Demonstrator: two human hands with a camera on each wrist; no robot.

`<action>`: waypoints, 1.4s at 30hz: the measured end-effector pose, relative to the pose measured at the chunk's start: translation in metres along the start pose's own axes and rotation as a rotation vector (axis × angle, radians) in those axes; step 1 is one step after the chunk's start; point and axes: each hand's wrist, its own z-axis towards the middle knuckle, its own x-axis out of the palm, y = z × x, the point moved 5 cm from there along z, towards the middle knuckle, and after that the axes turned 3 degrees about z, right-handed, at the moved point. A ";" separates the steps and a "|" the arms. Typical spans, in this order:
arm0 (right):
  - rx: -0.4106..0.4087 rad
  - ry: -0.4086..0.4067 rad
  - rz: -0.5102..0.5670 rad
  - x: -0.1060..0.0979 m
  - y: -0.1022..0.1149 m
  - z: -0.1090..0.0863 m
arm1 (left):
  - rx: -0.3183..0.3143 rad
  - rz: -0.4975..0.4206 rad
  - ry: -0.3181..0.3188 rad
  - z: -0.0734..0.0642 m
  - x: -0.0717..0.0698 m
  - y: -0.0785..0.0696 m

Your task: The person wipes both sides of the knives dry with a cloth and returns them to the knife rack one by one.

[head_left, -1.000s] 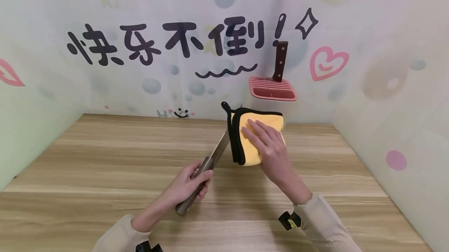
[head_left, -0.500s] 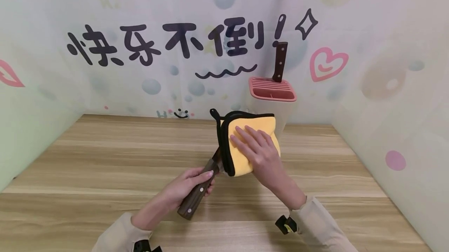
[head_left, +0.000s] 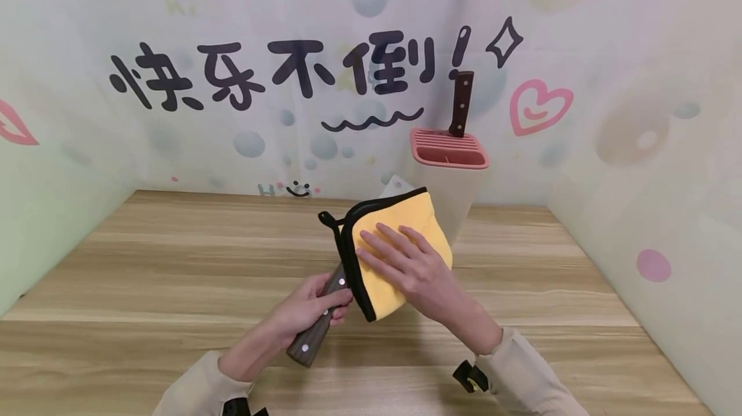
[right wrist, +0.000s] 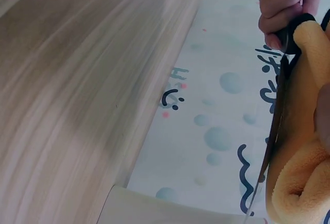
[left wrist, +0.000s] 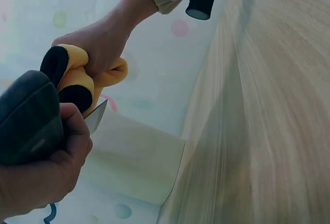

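My left hand (head_left: 304,306) grips the dark wooden handle (head_left: 313,337) of a kitchen knife, thumb along its top. The blade slants up and away to the right; its tip (head_left: 397,185) pokes out past a folded yellow cloth (head_left: 385,223) with black edging. My right hand (head_left: 420,277) holds this cloth against the blade, fingers spread over its upper face. From the left wrist view, the cloth (left wrist: 77,82) is bent round the blade (left wrist: 96,116). In the right wrist view, the blade (right wrist: 277,115) runs beside the cloth's yellow pile (right wrist: 299,121). Most of the blade is covered in the head view.
A cream knife block (head_left: 458,194) with a pink slotted top stands behind the cloth, at the table's back. A second knife's brown handle (head_left: 462,104) rises from it. The wood-grain table (head_left: 191,261) meets printed walls at the back and sides.
My right hand has drawn the cloth down and left along the blade toward the handle and turned it slightly. The blade tip now shows beyond the cloth. My left hand keeps its grip.
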 end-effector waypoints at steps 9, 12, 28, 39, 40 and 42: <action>-0.067 0.108 -0.014 0.003 0.005 0.001 | -0.007 0.198 -0.051 -0.001 -0.003 0.000; -0.067 0.126 -0.006 0.004 0.004 0.002 | 0.013 0.246 -0.059 0.000 -0.004 -0.001; 0.020 0.111 -0.016 0.009 -0.009 0.002 | 0.047 0.380 -0.093 0.002 -0.005 -0.004; 0.120 0.066 -0.002 0.013 -0.024 -0.004 | 0.045 0.414 -0.106 -0.001 -0.004 -0.004; 0.133 0.071 0.002 0.013 -0.026 -0.005 | 0.042 0.410 -0.105 -0.001 -0.004 -0.004; 0.160 0.079 0.010 0.013 -0.029 -0.006 | 0.034 0.402 -0.102 -0.002 -0.004 -0.004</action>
